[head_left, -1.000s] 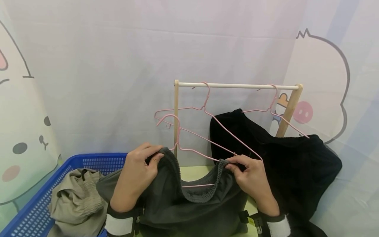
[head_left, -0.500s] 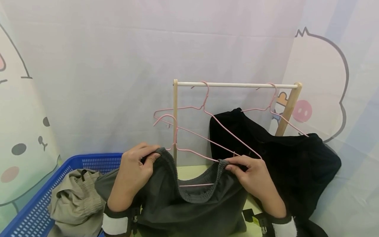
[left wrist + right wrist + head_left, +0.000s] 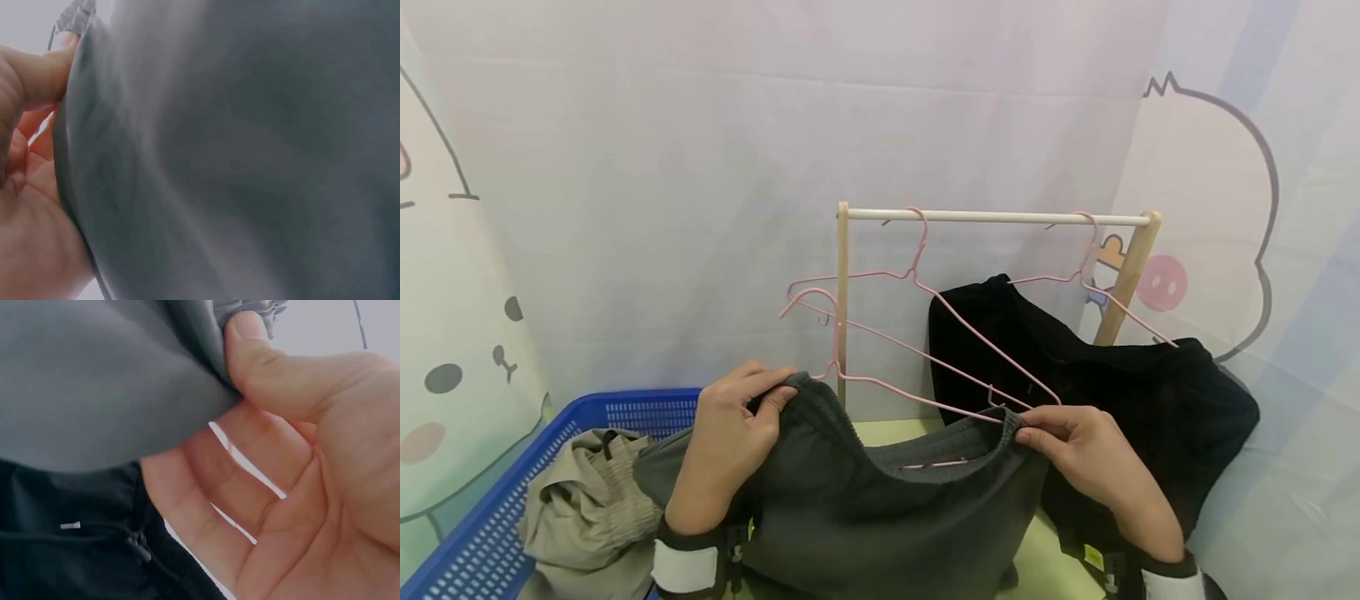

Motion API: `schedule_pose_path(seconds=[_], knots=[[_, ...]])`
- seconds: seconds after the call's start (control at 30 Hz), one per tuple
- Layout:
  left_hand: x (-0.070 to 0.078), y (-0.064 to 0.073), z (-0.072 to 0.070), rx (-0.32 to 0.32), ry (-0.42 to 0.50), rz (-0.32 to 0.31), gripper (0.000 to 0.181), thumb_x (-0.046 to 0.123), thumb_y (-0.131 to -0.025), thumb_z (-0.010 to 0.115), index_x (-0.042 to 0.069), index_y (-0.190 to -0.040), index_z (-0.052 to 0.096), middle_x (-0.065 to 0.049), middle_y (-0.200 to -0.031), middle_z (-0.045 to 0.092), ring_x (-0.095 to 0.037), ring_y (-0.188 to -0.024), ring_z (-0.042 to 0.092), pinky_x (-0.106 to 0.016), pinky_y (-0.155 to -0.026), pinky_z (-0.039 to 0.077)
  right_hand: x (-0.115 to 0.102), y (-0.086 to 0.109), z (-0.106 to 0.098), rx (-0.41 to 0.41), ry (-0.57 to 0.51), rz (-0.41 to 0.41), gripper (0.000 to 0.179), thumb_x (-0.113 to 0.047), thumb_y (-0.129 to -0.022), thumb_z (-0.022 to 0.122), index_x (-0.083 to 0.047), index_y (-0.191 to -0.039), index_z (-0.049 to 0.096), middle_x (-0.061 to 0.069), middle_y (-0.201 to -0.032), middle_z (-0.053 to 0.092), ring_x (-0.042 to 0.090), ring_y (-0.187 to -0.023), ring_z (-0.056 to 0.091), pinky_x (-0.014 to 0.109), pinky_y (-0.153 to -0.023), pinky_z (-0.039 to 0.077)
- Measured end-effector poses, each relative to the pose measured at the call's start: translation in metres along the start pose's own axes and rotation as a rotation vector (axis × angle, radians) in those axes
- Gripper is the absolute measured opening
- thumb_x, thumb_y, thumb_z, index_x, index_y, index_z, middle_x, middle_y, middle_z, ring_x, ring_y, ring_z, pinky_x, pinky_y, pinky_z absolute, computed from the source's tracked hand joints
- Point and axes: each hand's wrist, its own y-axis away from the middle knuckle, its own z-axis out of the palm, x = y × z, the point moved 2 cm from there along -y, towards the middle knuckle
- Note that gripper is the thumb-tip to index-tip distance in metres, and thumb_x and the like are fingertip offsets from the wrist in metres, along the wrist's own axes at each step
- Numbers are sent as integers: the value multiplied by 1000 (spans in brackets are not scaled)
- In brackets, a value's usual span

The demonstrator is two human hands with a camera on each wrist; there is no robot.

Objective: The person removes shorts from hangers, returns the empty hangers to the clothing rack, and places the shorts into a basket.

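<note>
In the head view, dark grey pants (image 3: 887, 533) with a gathered elastic waistband are spread between the two hands. My left hand (image 3: 718, 446) pinches the waistband's left end between thumb and fingers. At the right end, my right hand (image 3: 1101, 467) pinches the band, its thumb (image 3: 250, 356) on the gathered edge in the right wrist view. A pink wire hanger (image 3: 838, 342) sits inside the waist opening; its hook and shoulders show above the band, and part of its bottom bar shows within. Grey cloth (image 3: 250, 150) fills most of the left wrist view.
Behind stands a rack with a white rail (image 3: 1000, 217), carrying a bare pink hanger (image 3: 955, 312) and another with black pants (image 3: 1120, 417) on it. A blue basket (image 3: 475, 525) at the left contains a beige garment (image 3: 587, 500). The tabletop (image 3: 883, 432) is pale green.
My right hand has moved right, drawing the waistband wider around the hanger. The hanger's hook and my left hand have shifted slightly left.
</note>
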Motion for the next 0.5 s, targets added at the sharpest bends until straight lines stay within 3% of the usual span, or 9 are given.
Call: schedule_pose_path(seconds=[0.23, 0.5], knots=[[-3, 2, -1, 22, 0, -22, 23, -3, -90, 77, 5, -111, 81, -2, -93, 72, -5, -62, 50, -16, -51, 38, 13, 3, -5, -165, -48, 86, 4, -17, -95, 76, -15, -96, 78, -9, -79, 73, 2, -65, 66, 25, -61, 57], [-5, 4, -2, 43, 3, -21, 20, 1, -93, 75, 6, -111, 81, -4, -92, 73, -4, -60, 51, -16, -50, 39, 23, 5, -4, -345, -180, 56, 10, -16, -98, 72, -14, -88, 73, -11, -60, 55, 7, -63, 64, 26, -54, 51]])
